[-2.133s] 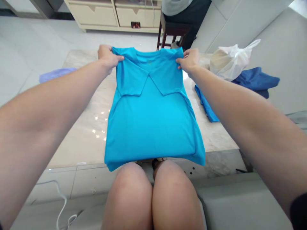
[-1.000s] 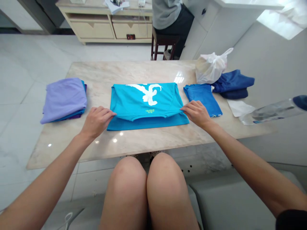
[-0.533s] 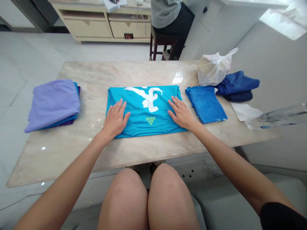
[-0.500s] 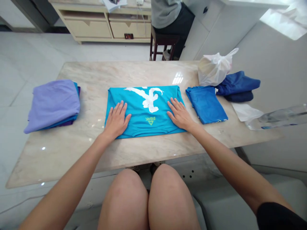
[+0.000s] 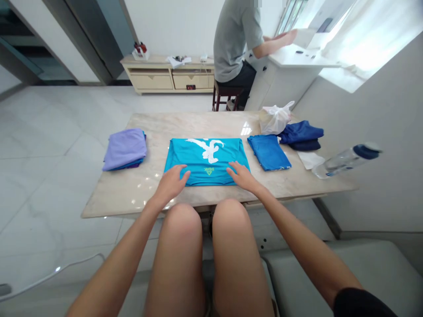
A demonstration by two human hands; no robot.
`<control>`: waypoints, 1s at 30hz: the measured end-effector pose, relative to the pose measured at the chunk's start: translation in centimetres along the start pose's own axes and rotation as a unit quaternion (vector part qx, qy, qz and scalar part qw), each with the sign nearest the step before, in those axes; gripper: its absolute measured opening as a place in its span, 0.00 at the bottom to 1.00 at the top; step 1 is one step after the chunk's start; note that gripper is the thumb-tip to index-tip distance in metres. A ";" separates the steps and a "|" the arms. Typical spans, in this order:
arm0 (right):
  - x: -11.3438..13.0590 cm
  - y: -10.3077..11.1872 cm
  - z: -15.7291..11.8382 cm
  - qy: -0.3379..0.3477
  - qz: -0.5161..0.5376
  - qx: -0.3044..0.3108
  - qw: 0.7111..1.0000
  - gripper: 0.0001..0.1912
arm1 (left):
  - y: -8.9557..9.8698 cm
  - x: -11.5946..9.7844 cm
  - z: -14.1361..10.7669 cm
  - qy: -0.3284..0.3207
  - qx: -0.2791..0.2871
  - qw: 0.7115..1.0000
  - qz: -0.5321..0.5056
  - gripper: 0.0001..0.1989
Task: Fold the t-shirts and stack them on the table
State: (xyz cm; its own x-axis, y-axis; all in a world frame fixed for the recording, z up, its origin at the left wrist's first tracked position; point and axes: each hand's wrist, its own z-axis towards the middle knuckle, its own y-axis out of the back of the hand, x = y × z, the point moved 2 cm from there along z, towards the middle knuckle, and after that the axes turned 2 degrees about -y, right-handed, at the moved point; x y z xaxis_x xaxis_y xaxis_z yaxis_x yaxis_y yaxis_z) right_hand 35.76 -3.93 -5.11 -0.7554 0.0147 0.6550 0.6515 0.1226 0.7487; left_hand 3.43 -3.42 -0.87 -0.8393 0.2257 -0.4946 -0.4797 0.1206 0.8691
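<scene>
A folded turquoise T-shirt (image 5: pixel 198 154) with a white figure print and small yellow-green lettering lies on the marble-topped table (image 5: pixel 112 193), its collar towards me. At its near left corner is my left hand (image 5: pixel 172 179), fingers apart, holding nothing. Over the near right part of the shirt my right hand (image 5: pixel 243 176) is spread, also with nothing in it. Whether the palms touch the cloth or hover just above it, I cannot tell. Right of the shirt lies folded blue clothing (image 5: pixel 269 152). On the left sits a stack of folded clothes (image 5: pixel 125 147), lavender on top.
A tied white plastic bag (image 5: pixel 276 119) and dark blue clothes (image 5: pixel 302 134) lie at the back right. Near them are a white paper (image 5: pixel 310 160) and a clear bottle (image 5: pixel 345 162) with a blue cap. Beyond the table, a person (image 5: pixel 231 44) sits on a stool by a low cabinet (image 5: pixel 150 81).
My view has tilted up, showing more of the room and the seated person. Both hands have drawn back towards the shirt's near edge. The shirt stays folded in place.
</scene>
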 end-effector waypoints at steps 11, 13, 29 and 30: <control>8.5 -6.5 -29.5 0.044 -0.013 -0.223 0.974 0.50 | -1.4 -6.2 -25.2 -0.004 -0.207 0.978 0.019 0.33; 8.9 -6.9 -29.9 0.069 -0.075 -0.236 0.966 0.51 | -2.0 -6.1 -27.0 0.001 -0.204 0.978 0.037 0.34; 7.7 -6.5 -27.9 0.102 -0.076 -0.263 0.956 0.49 | -4.1 -8.8 -28.9 -0.041 -0.223 0.958 0.177 0.36; 7.9 -6.6 -27.8 0.106 -0.076 -0.264 0.956 0.49 | -4.3 -9.0 -29.0 -0.053 -0.220 0.957 0.181 0.36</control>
State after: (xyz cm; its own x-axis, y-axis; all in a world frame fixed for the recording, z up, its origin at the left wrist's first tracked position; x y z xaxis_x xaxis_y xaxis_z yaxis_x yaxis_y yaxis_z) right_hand 27.43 -32.25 -2.01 -0.8492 -0.1721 0.4993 0.5225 -0.4116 0.7467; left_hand 5.61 -34.05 -0.36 -0.9513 0.2751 -0.1389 -0.2441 -0.3978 0.8844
